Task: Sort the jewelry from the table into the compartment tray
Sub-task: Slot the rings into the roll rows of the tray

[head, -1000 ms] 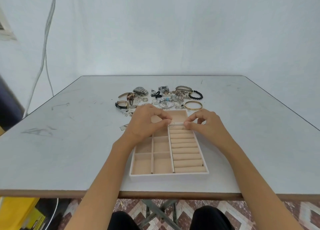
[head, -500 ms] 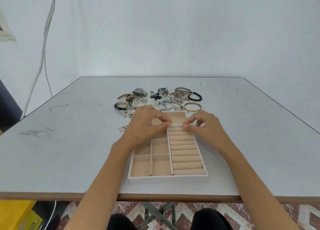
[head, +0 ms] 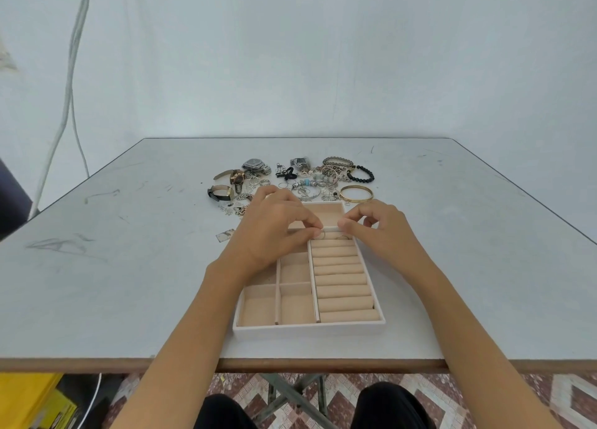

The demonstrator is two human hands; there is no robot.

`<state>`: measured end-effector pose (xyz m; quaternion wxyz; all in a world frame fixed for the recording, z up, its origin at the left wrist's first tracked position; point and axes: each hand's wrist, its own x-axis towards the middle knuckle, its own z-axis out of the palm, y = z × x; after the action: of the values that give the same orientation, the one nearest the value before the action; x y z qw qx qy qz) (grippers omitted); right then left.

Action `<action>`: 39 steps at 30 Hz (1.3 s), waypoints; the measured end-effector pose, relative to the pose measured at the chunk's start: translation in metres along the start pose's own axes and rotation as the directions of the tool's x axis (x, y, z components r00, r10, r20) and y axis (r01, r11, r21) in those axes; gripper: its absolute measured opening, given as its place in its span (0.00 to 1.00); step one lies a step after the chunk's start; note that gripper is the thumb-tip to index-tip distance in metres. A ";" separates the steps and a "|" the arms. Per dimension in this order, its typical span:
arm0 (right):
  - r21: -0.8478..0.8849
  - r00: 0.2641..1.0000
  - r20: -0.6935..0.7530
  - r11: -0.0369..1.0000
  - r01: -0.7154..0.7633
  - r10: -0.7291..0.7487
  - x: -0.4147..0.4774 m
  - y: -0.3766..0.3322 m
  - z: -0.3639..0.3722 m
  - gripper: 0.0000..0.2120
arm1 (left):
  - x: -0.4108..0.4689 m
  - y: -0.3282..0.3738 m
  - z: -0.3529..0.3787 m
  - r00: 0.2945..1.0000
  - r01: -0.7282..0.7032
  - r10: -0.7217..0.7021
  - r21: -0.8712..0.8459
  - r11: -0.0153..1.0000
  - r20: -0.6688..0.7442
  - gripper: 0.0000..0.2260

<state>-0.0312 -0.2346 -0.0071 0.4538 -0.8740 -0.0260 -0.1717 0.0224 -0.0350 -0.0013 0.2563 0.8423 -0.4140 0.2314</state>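
Note:
A white compartment tray (head: 308,329) with beige lining lies near the table's front edge, ring rolls on its right side. My left hand (head: 274,231) pinches a thin ring (head: 321,234) at the farthest ring slot. My right hand (head: 378,231) has curled fingers, and its thumb and forefinger are at a second ring (head: 341,237) standing in the same slot. Behind the tray lies the jewelry pile (head: 303,181): watches (head: 237,178), a gold bangle (head: 356,193), a black bead bracelet (head: 364,173), chains and loose rings.
A small flat packet (head: 225,235) lies left of the tray. Bare table surface (head: 97,267) spreads on both sides. A white cable (head: 69,89) hangs at the left wall. A yellow box (head: 29,399) sits on the floor below the table edge.
Both hands stayed at the far ring slot and shifted only slightly. The two rings now show at the fingertips. The view tilted a little.

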 end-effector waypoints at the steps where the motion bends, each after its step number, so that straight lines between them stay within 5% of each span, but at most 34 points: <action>1: -0.002 1.000 -0.001 1.000 0.002 -0.002 0.000 0.000 0.000 0.05 | 0.000 0.000 0.000 1.000 0.002 -0.002 0.004 1.000 0.006 0.07; 12: -0.010 1.000 -0.004 1.000 0.003 -0.003 0.000 0.002 0.000 0.04 | 0.000 -0.004 0.003 0.999 0.016 -0.015 -0.019 1.000 0.052 0.15; 39: 0.004 1.000 -0.001 1.000 -0.003 0.003 -0.002 -0.002 0.000 0.03 | 0.001 -0.002 0.003 0.997 0.076 -0.073 -0.116 0.990 0.031 0.08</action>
<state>-0.0339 -0.2334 -0.0061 0.4559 -0.8730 -0.0248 -0.1717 0.0253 -0.0361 -0.0035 0.3080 0.8437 -0.3985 0.1858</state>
